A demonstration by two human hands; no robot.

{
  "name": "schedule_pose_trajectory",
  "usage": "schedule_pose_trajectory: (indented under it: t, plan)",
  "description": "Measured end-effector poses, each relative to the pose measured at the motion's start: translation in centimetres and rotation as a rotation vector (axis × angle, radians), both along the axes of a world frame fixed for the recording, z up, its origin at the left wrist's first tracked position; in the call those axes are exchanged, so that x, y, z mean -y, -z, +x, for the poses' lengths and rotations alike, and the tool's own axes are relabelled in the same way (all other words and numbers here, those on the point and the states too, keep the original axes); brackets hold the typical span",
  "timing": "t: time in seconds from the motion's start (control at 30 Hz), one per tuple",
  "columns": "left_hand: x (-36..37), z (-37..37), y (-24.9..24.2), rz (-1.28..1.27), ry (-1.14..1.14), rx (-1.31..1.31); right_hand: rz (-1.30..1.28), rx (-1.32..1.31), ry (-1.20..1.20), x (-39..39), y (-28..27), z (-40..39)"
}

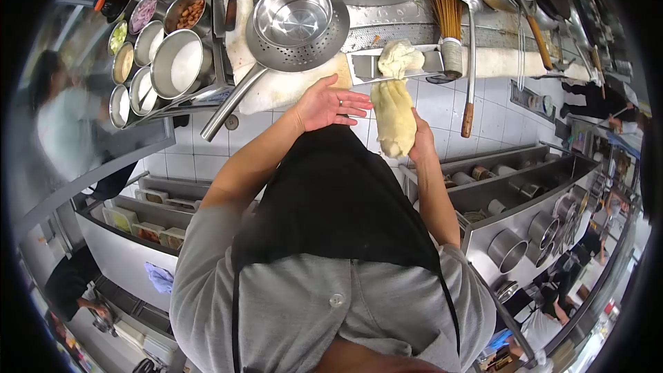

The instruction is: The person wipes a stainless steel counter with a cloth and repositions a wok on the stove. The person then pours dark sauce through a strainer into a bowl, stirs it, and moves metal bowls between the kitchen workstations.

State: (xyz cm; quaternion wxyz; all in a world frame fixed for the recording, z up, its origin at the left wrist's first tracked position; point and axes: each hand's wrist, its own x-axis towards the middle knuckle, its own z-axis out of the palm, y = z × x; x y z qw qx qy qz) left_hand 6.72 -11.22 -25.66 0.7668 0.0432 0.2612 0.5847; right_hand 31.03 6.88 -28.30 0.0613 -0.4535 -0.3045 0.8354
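A long piece of pale yellow dough (395,117) hangs down, with a bunched lump of the same colour (399,59) at its top, over a metal-framed tray (364,68) at the counter edge. My right hand (423,139) grips the dough's lower right side; its fingers are mostly behind it. My left hand (333,103) is open, palm showing and fingers stretched toward the dough's left edge. The fingertips come close to the dough; whether they touch it I cannot tell.
A perforated ladle (298,55) holding a metal bowl (293,15) lies left of the dough. Ingredient pots (181,63) stand at the left. A bamboo brush (449,21) and a long-handled ladle (472,55) are at the right. Other people stand at both sides.
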Motion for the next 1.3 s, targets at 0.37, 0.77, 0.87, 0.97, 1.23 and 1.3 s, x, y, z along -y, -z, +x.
schedule_pose_trajectory:
  t: [0.37, 0.77, 0.87, 0.97, 1.23, 1.3]
  plan:
    - [4.9, 0.2, -2.3, -0.045, -0.228, -0.168, 1.285, 0.634, -0.293, 0.1, 0.1, 1.8]
    - [8.6, -2.3, -9.3, 0.111, -0.234, -0.24, 1.446, 0.851, -0.197, -15.2, -2.3, 3.0]
    - [9.5, -3.6, -11.5, 0.173, -0.27, -0.232, 1.029, 0.531, 0.009, -10.7, -5.5, 2.4]
    - [9.1, -5.7, -13.0, 0.24, -0.324, -0.265, 0.826, 0.227, 0.143, -7.9, -9.2, -1.2]
    - [0.4, -11.5, -19.1, 0.22, -0.519, -0.533, 1.138, -0.038, -0.068, -22.8, -20.6, -19.6]
    - [-2.5, -13.0, -20.1, 0.204, -0.576, -0.575, 1.239, 0.144, -0.098, -26.9, -23.8, -23.9]
